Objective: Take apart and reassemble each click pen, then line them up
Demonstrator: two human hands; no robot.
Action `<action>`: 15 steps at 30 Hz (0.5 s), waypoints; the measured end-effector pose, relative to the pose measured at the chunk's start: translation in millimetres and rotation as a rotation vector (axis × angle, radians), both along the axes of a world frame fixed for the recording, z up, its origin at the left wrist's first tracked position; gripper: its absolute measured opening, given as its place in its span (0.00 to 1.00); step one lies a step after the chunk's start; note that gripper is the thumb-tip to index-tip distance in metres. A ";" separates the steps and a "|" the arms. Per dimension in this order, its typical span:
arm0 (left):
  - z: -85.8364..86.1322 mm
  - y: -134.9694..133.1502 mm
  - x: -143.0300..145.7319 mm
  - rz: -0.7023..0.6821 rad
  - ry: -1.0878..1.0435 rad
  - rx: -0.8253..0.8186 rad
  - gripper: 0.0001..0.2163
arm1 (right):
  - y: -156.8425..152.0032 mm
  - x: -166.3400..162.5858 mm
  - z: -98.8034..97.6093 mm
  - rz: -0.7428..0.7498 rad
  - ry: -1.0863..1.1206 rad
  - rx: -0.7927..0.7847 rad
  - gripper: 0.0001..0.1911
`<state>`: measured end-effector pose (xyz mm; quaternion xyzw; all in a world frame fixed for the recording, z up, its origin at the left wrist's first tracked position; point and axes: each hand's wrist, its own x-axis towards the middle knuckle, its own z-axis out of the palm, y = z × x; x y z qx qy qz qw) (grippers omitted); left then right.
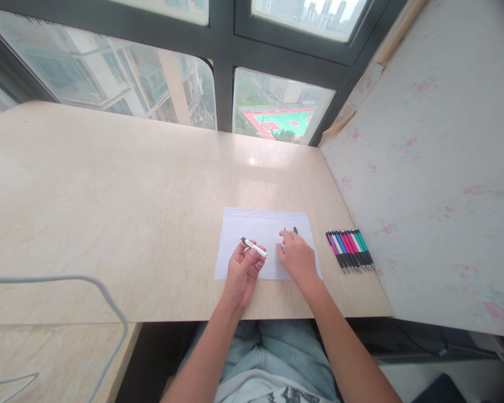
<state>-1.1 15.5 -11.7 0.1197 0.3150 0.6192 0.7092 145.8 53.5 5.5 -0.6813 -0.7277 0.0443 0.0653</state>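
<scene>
A white sheet of paper [260, 232] lies on the beige marble desk [109, 212], with faint writing along its far edge. My left hand [242, 273] rests on the sheet's near left part, closed round a white pen barrel [254, 247] with a dark tip that points up and left. My right hand [296, 256] lies on the paper to the right, fingers curled over small dark pen parts [290, 230] that stick out past the fingertips. What exactly those fingers pinch is hidden.
A tight row of several pens [350, 249] in purple, blue, pink and green lies right of the paper. A floral-papered wall [437, 168] bounds the desk on the right, windows [277, 120] at the back. A white cable [101, 302] loops at the near left.
</scene>
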 end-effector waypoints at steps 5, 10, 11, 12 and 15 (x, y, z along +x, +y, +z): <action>-1.2 0.3 0.2 -0.008 0.015 -0.001 0.14 | 2.7 -1.1 -0.3 0.017 -0.079 -0.036 0.08; -0.3 -0.3 0.6 -0.003 -0.003 -0.006 0.14 | 7.3 1.4 -0.8 0.026 -0.091 -0.026 0.11; -0.1 -0.3 0.6 -0.001 -0.008 -0.005 0.14 | 7.9 2.7 -0.7 0.028 -0.060 -0.018 0.12; 0.1 -0.2 0.6 -0.001 -0.012 -0.004 0.13 | 7.9 4.1 -0.5 0.030 -0.004 -0.008 0.12; 0.5 0.3 0.2 0.003 -0.024 -0.004 0.13 | 2.8 6.1 0.2 0.025 0.371 0.001 0.10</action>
